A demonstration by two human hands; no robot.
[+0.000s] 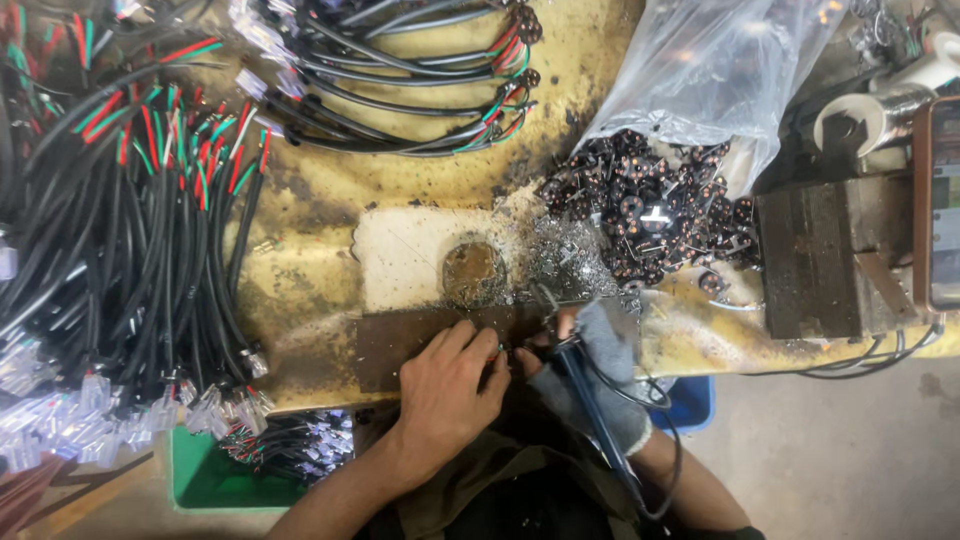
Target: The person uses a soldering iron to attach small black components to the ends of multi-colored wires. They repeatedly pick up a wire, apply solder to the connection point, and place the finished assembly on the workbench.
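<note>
My left hand (448,388) is bare and rests at the near edge of the stained yellow bench (310,195), its fingertips pinched on a small wire end with coloured strands (503,352). My right hand (597,372) wears a grey fabric glove and grips a dark pen-shaped soldering iron (590,400) whose tip points at the spot between both hands. The iron's black cord loops down past my right forearm. A worn brown metal plate (400,335) lies under my left fingers.
A large bundle of black cables with red and green wire ends (140,230) fills the left. Finished cables (410,90) lie at the back. A clear bag spills small black round connectors (650,205). A metal block (825,255) and a phone (940,200) stand right.
</note>
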